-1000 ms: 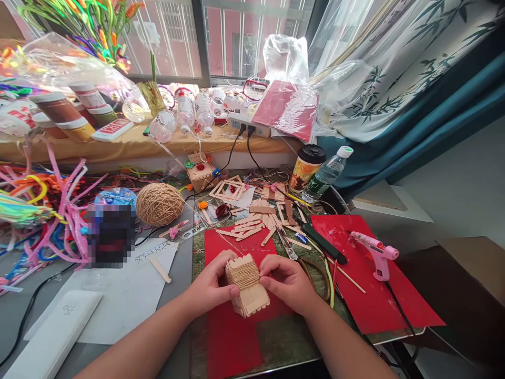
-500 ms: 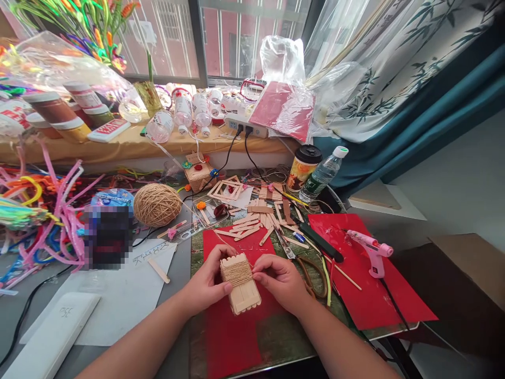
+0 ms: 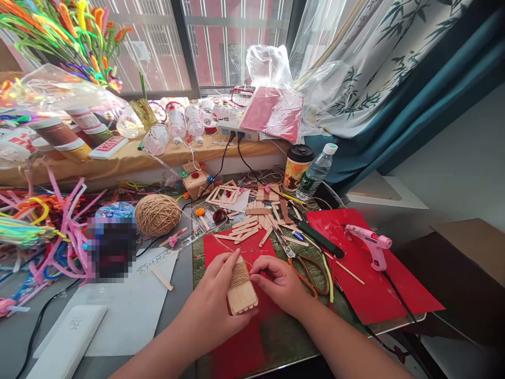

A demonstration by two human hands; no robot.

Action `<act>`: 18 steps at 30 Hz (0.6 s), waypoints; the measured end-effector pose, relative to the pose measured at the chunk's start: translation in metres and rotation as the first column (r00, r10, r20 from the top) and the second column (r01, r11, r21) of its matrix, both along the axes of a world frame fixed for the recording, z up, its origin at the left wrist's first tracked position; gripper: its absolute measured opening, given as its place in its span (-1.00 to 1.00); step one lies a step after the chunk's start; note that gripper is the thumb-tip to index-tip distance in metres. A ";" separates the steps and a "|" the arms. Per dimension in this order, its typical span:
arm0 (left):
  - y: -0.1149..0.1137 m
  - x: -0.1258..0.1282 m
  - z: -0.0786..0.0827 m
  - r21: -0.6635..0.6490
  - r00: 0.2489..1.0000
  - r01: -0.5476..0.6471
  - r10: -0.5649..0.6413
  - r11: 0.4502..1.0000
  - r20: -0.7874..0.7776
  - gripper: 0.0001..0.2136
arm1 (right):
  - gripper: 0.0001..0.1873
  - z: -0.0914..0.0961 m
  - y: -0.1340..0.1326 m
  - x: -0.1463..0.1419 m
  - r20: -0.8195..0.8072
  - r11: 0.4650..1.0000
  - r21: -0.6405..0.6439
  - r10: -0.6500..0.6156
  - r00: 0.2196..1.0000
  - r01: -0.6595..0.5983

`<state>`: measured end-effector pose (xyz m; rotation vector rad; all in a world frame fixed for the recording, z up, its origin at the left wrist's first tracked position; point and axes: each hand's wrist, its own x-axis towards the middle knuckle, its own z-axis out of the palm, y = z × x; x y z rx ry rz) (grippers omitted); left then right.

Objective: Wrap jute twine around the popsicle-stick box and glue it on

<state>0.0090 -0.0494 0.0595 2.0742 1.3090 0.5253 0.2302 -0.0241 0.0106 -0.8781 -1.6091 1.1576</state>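
My left hand (image 3: 213, 292) is closed around a small box of craft sticks (image 3: 243, 298), held tilted above a red sheet (image 3: 236, 347). Rows of brown twine (image 3: 239, 275) wrap its upper part. At the box's right side, my right hand (image 3: 278, 281) pinches the twine strand, largely hidden by the fingers. A strand runs from the box area back to a ball of twine (image 3: 158, 215) at the left. Beyond the hands lies a pile of loose craft sticks (image 3: 246, 227). Scissors (image 3: 311, 271) with orange-brown handles rest right of my right hand.
A pink glue gun (image 3: 371, 245) stands on another red sheet (image 3: 398, 295) at right. Behind are a lidded paper cup (image 3: 296, 168) and a water bottle (image 3: 316, 171). A white power bank (image 3: 71, 342) and pipe cleaners (image 3: 67, 231) occupy the left. Black cords cross the table.
My left hand has shifted its grip, its fingers now over the box's left edge and its thumb underneath. The box has turned slightly. My right hand stays pinched beside it; the camera view has shifted a little.
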 end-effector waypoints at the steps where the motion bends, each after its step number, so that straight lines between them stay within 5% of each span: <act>1: 0.001 -0.001 -0.001 0.010 1.000 0.015 -0.015 1.000 0.002 -0.04 | -0.84 0.001 0.000 0.000 0.010 1.000 0.021 0.007 1.000 -0.008; 11: 0.006 -0.002 -0.043 0.070 0.956 -0.015 -0.007 0.997 0.295 0.10 | -0.85 0.004 -0.002 0.004 0.074 0.950 0.311 -0.050 0.996 0.025; 18: 0.011 -0.018 -0.032 -0.028 0.987 0.021 -0.017 0.999 0.158 0.01 | -0.81 0.007 -0.004 -0.003 0.269 0.900 0.434 -0.078 0.960 -0.049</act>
